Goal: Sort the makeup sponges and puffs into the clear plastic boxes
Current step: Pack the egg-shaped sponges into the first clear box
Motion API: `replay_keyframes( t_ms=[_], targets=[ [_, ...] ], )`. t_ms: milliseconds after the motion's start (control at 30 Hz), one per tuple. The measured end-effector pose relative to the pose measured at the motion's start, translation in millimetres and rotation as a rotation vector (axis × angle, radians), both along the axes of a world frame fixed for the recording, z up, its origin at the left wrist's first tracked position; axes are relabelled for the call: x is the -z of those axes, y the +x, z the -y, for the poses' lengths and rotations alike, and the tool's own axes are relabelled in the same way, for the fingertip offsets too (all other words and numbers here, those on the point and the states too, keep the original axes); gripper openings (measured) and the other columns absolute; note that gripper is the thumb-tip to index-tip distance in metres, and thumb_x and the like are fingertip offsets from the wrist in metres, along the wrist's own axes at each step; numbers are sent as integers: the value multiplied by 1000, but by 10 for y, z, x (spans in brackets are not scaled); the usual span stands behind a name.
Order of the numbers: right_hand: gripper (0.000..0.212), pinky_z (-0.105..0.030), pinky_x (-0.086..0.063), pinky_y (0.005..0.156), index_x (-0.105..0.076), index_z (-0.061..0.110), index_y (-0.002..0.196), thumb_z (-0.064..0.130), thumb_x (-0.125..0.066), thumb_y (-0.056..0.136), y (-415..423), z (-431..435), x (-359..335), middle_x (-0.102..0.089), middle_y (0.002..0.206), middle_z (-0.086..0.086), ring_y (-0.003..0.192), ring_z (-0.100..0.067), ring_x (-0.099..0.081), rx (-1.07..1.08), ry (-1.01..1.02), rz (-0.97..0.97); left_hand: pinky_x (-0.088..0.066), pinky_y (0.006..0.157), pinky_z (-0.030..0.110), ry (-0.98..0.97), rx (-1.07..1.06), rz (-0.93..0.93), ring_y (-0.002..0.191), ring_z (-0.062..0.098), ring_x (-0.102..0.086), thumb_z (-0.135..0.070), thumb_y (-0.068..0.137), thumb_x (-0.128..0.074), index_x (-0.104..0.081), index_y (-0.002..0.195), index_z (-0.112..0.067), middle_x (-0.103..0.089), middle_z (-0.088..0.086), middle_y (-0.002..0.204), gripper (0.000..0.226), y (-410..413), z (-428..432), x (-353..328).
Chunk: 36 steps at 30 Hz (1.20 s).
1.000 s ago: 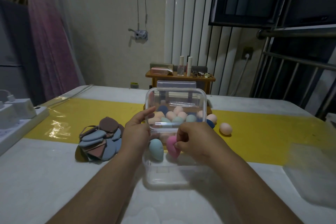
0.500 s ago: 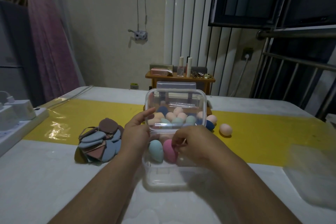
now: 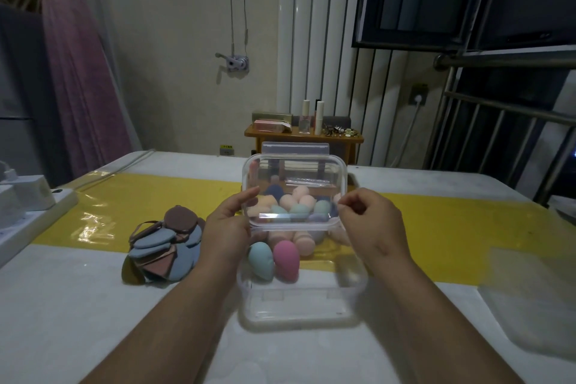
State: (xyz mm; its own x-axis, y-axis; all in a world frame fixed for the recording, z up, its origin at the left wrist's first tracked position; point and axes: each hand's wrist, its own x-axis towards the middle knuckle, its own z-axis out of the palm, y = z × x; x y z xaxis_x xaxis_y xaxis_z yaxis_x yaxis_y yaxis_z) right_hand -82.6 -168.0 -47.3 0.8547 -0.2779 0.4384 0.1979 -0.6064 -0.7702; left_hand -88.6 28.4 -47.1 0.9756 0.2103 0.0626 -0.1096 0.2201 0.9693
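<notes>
**Box** point(image 3: 299, 312), clear plastic: on the white surface point(image 3: 93, 321) straight in front of the person, long axis left to right, open side up.

**Lid** point(image 3: 296, 171), clear: held near upright over the box's far edge, broad face toward the person, long axis left to right.

**Left grip** point(image 3: 227, 227): holds the lid's left edge, thumb on the near face.

**Right grip** point(image 3: 371, 221): fingers curled, thumb and forefinger pinching the lid's right edge.

**Teal sponge** point(image 3: 260, 260) and **pink sponge** point(image 3: 286, 260): egg-shaped, side by side and touching in the box's left half, long axes running near to far.

**Peach sponges** point(image 3: 304, 243): just beyond that pair, below the lid's lower edge.

**Loose sponges** point(image 3: 299, 206), mixed colours: heaped behind the lid, seen through it.

**Puffs** point(image 3: 162, 246), flat, blue and brown: piled on the surface left of the box, near the left wrist.

**Yellow strip** point(image 3: 436, 227): crosses the surface left to right.
</notes>
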Motion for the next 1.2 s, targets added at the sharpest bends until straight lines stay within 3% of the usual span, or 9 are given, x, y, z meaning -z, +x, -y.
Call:
replay_keyframes(
  t_ms=[133, 300, 367, 467, 567, 733, 867, 967, 1200],
  targets=[
    [15, -25, -43, 62, -67, 23, 82, 11, -63, 90, 77, 114, 30, -67, 81, 8, 80, -15, -61, 22, 65, -28, -56, 55, 20, -7, -22, -5, 84, 7, -61, 23, 82, -48, -71, 101, -27, -63, -7, 105, 58, -17, -15, -18],
    [22, -28, -45, 82, -68, 23, 107, 8, -60, 93, 177, 221, 181, -67, 115, 0, 105, -23, -61, 63, -62, -227, -58, 56, 20, -35, -19, -11, 80, 6, -60, 24, 82, -45, -69, 109, -20, -63, -7, 100, 56, -28, -2, -44],
    [25, -29, -47, 85, -67, 24, 116, 19, -66, 92, 194, 235, 247, -65, 122, 0, 108, -24, -60, 64, -136, -308, -54, 51, 16, -20, -18, -9, 80, 6, -59, 25, 81, -48, -69, 110, -20, -64, -5, 103, 57, -30, -9, -43],
    [23, -32, -52, 81, -67, 27, 106, 39, -71, 87, 185, 222, 280, -65, 100, 6, 95, -21, -61, 42, -235, -354, -50, 49, 13, -6, -13, 3, 81, 6, -59, 26, 78, -50, -69, 109, -22, -63, -1, 109, 60, -22, -12, -25],
    [19, -33, -53, 73, -65, 27, 95, 42, -69, 84, 172, 196, 266, -60, 86, 10, 83, -18, -60, 17, -270, -361, -49, 49, 11, 3, -5, 2, 83, 6, -59, 26, 77, -53, -69, 111, -24, -63, -1, 112, 62, 4, -22, -10],
    [10, -32, -50, 68, -69, 28, 90, 37, -65, 86, 197, 186, 276, -58, 95, 4, 81, -15, -55, 19, -374, -318, -50, 50, 12, -13, 0, 4, 83, 5, -59, 25, 80, -52, -69, 112, -22, -63, -3, 109, 60, 16, -25, 13],
    [14, -30, -47, 66, -57, 27, 90, 33, -68, 85, 194, 214, 286, -58, 93, 5, 80, -14, -55, 48, -223, -332, -55, 56, 20, 1, -3, 3, 88, 10, -61, 25, 79, -50, -70, 110, -24, -64, -3, 111, 61, 49, -34, 42],
    [24, -32, -51, 66, -51, 29, 84, 36, -74, 81, 180, 247, 270, -63, 95, 5, 80, -17, -60, 84, -147, -292, -52, 51, 15, 10, -4, 6, 84, 7, -60, 26, 77, -53, -69, 109, -24, -63, -5, 108, 62, 43, -30, 33],
    [34, -31, -49, 70, -65, 30, 115, 17, -69, 85, 56, 285, 57, -63, 110, 4, 90, -17, -60, 33, -58, -111, -52, 52, 18, -6, -6, -6, 83, 8, -61, 25, 79, -49, -70, 106, -25, -63, -4, 109, 61, 15, -23, 23]
  ],
)
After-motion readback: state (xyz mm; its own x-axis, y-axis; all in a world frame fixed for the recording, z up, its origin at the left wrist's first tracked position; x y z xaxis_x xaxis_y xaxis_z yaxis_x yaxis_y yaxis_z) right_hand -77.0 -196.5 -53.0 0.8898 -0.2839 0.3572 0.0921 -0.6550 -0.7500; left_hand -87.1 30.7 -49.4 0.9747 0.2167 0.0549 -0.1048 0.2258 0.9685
